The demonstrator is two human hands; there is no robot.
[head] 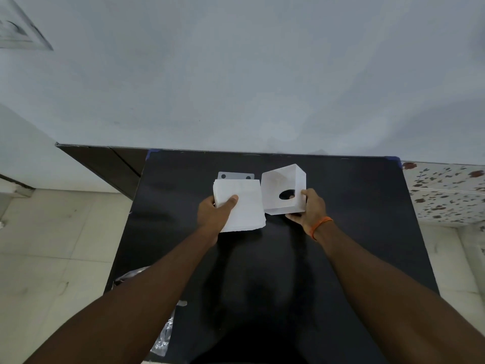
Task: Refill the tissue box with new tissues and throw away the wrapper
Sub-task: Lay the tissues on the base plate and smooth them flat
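Observation:
A white stack of tissues [244, 206] lies on the black table [354, 219], and my left hand [216, 210] grips its left edge with the thumb on top. To its right, my right hand [309, 207] holds the white cube-shaped tissue box [282, 185] tilted on its edge, open side facing me, the round dispensing hole visible inside. Behind the stack lies the box's flat white lid [236, 176] with two dark holes. A clear crinkled plastic wrapper [164, 334] lies at the table's near left edge, partly hidden by my left forearm.
The table stands against a pale wall. A dark low cabinet [110, 166] stands to the left behind the table. Pale tiled floor [52, 245] lies on both sides, with patterned tiles [446, 190] at the right.

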